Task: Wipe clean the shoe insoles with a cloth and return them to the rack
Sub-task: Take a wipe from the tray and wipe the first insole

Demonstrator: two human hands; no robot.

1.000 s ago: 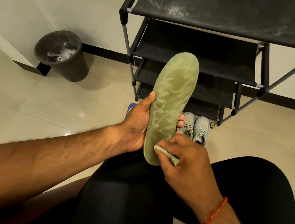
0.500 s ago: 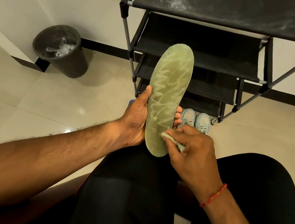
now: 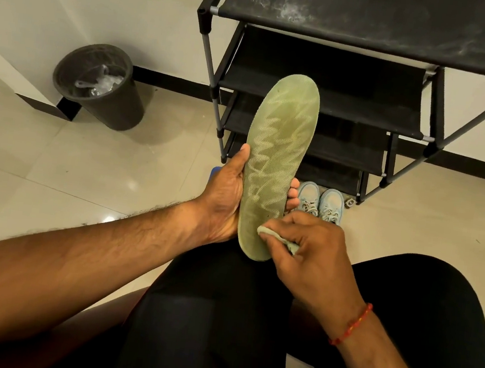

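A long green insole [image 3: 278, 157] with a pale zigzag pattern stands upright over my lap. My left hand [image 3: 224, 200] grips it from behind at its lower half, thumb on the left edge and fingertips showing past the right edge. My right hand [image 3: 309, 253] pinches a small pale green cloth [image 3: 277, 238] and presses it against the heel end of the insole. The black shoe rack [image 3: 376, 26] with fabric shelves stands right behind the insole.
A pair of small light blue shoes [image 3: 321, 202] sits on the floor at the foot of the rack. A dark waste bin [image 3: 100, 87] stands at the left by the wall. A blue object [image 3: 214, 172] peeks out behind my left hand. My black-clad legs fill the foreground.
The cloth in my right hand has stayed at the heel end with small rubbing shifts. The insole's tip has tilted slightly from side to side.
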